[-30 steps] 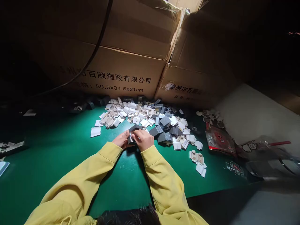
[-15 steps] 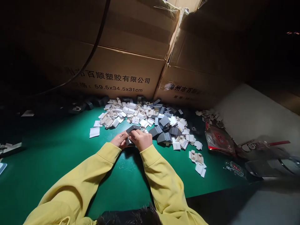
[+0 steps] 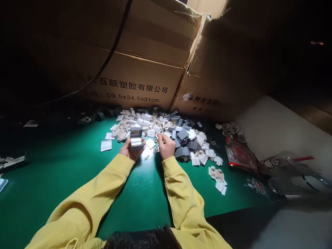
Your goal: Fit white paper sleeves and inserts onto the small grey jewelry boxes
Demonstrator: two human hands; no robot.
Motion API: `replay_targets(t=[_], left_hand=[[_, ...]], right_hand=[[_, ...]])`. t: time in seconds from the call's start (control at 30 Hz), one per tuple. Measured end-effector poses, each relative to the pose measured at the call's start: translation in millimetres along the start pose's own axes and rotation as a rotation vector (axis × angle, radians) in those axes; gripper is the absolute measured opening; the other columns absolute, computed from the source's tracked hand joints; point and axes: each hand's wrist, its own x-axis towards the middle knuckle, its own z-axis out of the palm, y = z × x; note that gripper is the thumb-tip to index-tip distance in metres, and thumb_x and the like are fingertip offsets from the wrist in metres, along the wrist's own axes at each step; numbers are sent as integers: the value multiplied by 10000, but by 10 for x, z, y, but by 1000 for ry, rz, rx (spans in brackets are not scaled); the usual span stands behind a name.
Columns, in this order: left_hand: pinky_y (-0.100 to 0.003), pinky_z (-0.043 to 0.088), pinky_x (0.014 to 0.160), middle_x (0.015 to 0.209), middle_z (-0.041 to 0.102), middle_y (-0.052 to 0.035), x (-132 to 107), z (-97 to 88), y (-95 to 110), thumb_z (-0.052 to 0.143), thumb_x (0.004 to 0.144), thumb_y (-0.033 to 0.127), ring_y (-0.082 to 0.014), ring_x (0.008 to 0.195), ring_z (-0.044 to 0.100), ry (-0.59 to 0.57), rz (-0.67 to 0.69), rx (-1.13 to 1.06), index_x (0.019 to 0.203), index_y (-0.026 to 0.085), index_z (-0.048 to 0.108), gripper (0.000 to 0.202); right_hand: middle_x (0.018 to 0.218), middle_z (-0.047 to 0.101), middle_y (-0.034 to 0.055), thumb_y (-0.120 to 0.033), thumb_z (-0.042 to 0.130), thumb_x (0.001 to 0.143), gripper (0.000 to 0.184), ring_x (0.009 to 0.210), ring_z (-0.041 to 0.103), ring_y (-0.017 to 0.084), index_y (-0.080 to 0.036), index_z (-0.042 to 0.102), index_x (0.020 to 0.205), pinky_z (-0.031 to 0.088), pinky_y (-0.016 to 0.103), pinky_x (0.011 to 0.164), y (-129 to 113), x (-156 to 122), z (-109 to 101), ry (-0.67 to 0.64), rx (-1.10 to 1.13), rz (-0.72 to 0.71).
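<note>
My left hand (image 3: 126, 150) grips a small dark grey hinged box (image 3: 133, 147) from below and the sides. The box stands with its lid raised, showing a pale insert inside. To its right, my right hand (image 3: 167, 147) is apart from the box, thumb and fingers pinched together at the near edge of the heap of white folded card pieces (image 3: 141, 122). Whatever lies between those fingertips is too small to make out. A white square card (image 3: 150, 143) and a little pale scrap (image 3: 146, 157) lie on the green tabletop between the hands.
More dark grey boxes (image 3: 183, 134) sit among the card pieces at the right. Large cardboard cartons (image 3: 129, 69) wall off the back. Farther right are a red clear-plastic packet (image 3: 241, 155) and a transparent container (image 3: 290, 185). A dark cable (image 3: 111, 52) hangs at the left.
My hands have parted. The box, earlier between both hands, is now in my left hand alone and turned lid up. My right hand has moved right. The square card and scrap now show between them.
</note>
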Motion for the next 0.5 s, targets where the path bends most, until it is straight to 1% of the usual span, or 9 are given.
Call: replay_targets(t=[0.07, 0.1, 0.2, 0.23, 0.27, 0.33, 0.37, 0.43, 0.5], left_hand=[[-310, 598, 606, 888, 747, -126, -15, 66, 28, 285, 1008, 393, -222, 718, 728, 46, 21, -2, 1398, 68, 425, 526], [-307, 593, 583, 870, 746, -128, -24, 92, 34, 295, 1004, 387, -219, 690, 724, 61, 19, 10, 1405, 61, 418, 531], [-312, 578, 556, 856, 744, -149, -55, 136, 31, 299, 1000, 366, -228, 663, 716, 79, -27, 61, 1396, 36, 431, 532], [-312, 575, 568, 866, 743, -156, -66, 138, 29, 294, 1002, 360, -231, 677, 718, 70, -47, 73, 1379, 27, 447, 526], [-311, 573, 585, 881, 743, -158, -75, 136, 27, 289, 1006, 358, -232, 696, 719, 55, -63, 80, 1356, 23, 469, 517], [-305, 572, 617, 919, 742, -154, -84, 117, 24, 292, 1011, 365, -226, 733, 721, 16, -90, 88, 1305, 26, 511, 500], [-303, 576, 627, 932, 742, -154, -84, 103, 23, 303, 1009, 369, -222, 745, 721, -4, -101, 92, 1287, 29, 524, 492], [-310, 591, 643, 949, 741, -163, -72, 72, 18, 339, 995, 366, -225, 776, 725, -37, -121, 104, 1281, 37, 529, 475], [-327, 606, 659, 959, 741, -174, -52, 43, 4, 360, 983, 349, -237, 811, 730, -47, -136, 114, 1294, 46, 525, 464]], right_hand=[[1078, 737, 54, -266, 451, 961, 301, 954, 652, 184, -201, 716, 1089, 491, 287, 893, 44, 143, 63, -149, -124, 76], [1101, 726, 59, -257, 462, 955, 303, 1007, 632, 197, -201, 696, 1139, 480, 298, 911, 55, 214, 106, -209, -184, 93], [1170, 694, 83, -276, 509, 936, 416, 1114, 584, 229, -204, 563, 1343, 475, 316, 906, 47, 395, 248, -352, -296, 101], [1177, 691, 83, -277, 537, 922, 443, 1115, 585, 234, -217, 545, 1360, 480, 318, 888, 37, 440, 286, -389, -303, 103], [1166, 695, 79, -270, 559, 906, 429, 1100, 595, 236, -233, 569, 1333, 485, 319, 867, 27, 475, 315, -416, -299, 109], [1087, 719, 68, -249, 580, 880, 308, 1027, 628, 235, -251, 671, 1174, 492, 325, 823, 14, 513, 341, -436, -287, 132], [1024, 730, 61, -248, 583, 872, 243, 973, 644, 231, -251, 703, 1083, 494, 328, 801, 12, 515, 339, -427, -277, 147], [872, 734, 38, -265, 588, 859, 167, 853, 660, 213, -248, 713, 968, 497, 323, 758, 27, 481, 311, -366, -224, 182], [728, 706, 6, -288, 595, 841, 131, 744, 659, 183, -241, 694, 913, 502, 298, 722, 69, 395, 273, -269, -71, 230]])
